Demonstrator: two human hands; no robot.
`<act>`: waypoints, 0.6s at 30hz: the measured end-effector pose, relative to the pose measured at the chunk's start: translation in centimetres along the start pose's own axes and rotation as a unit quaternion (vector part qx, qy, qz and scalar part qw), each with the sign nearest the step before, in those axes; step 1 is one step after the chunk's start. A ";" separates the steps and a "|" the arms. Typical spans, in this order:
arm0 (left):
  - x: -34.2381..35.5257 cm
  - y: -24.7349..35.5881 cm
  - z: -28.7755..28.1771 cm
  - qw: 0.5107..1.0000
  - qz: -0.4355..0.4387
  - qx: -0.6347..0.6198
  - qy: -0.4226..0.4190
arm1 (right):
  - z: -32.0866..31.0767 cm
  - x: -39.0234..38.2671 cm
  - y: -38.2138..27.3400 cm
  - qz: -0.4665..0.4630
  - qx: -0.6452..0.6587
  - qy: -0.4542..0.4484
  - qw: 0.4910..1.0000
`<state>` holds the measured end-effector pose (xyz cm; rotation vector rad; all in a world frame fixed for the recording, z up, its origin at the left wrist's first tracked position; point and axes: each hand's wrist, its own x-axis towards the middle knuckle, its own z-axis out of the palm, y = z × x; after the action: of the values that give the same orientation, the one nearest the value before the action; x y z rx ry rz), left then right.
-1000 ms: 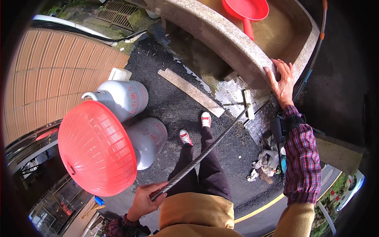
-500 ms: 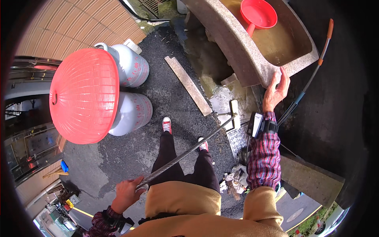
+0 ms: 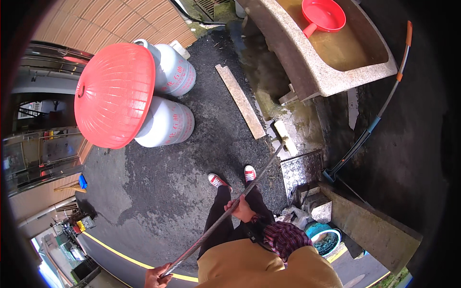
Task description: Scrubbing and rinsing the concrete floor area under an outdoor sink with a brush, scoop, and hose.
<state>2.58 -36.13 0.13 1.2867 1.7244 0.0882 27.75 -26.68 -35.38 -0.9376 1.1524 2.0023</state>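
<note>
A mop with a long grey pole slants across in front of me. Its white, bar-shaped head rests on the wet ground below the stone sink. My left hand is closed round the upper end of the pole, low in the picture. Farther down the shaft, my right hand is wrapped round it in front of my legs. A shiny metal plate lies on the ground just nearer than the mop head.
Two grey gas cylinders stand at left under a red domed cover. A red dipper is in the sink. A stone strip lies on the asphalt. At right are an orange-tipped pole, a stone slab and a blue bucket.
My right hand has left the sink's corner and now grips the mop pole. My left hand has moved lower in the picture, still on the pole. My feet have shifted.
</note>
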 end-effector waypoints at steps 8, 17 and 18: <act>-13.4 -3.4 6.5 0.962 -0.261 -0.082 0.007 | -4.0 -0.2 6.9 0.041 -0.252 0.079 0.964; -8.2 -6.7 15.6 0.924 -0.255 -0.278 0.059 | 2.1 3.5 4.7 -0.188 -0.464 0.201 0.842; -6.4 -7.7 16.9 0.947 -0.197 -0.240 0.077 | 4.7 5.0 3.9 -0.215 -0.511 0.201 0.808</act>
<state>8.99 -52.10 -9.31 0.5787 1.9106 0.3603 20.69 -23.20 -36.08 -2.0027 -0.1366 2.0068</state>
